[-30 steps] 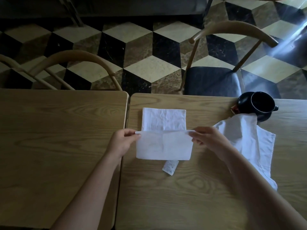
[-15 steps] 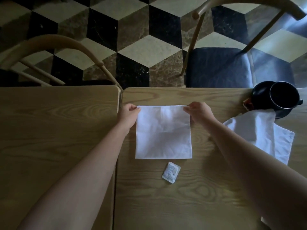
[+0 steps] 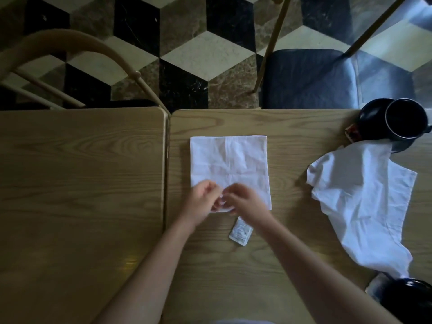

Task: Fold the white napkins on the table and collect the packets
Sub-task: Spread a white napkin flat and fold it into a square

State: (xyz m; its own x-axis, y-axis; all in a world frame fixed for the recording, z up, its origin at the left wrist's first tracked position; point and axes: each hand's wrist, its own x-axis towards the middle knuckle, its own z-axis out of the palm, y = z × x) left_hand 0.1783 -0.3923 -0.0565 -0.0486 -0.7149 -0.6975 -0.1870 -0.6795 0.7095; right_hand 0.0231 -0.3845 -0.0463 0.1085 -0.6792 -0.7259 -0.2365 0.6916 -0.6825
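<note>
Your left hand [image 3: 203, 202] and right hand [image 3: 243, 202] pinch the napkin [image 3: 229, 164] at its near edge; fold next, packet [image 3: 240, 233] uncollected.

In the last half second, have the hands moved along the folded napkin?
Yes. The left hand and right hand left the far corners of the folded napkin and now meet at its near edge, just above the packet.
</note>
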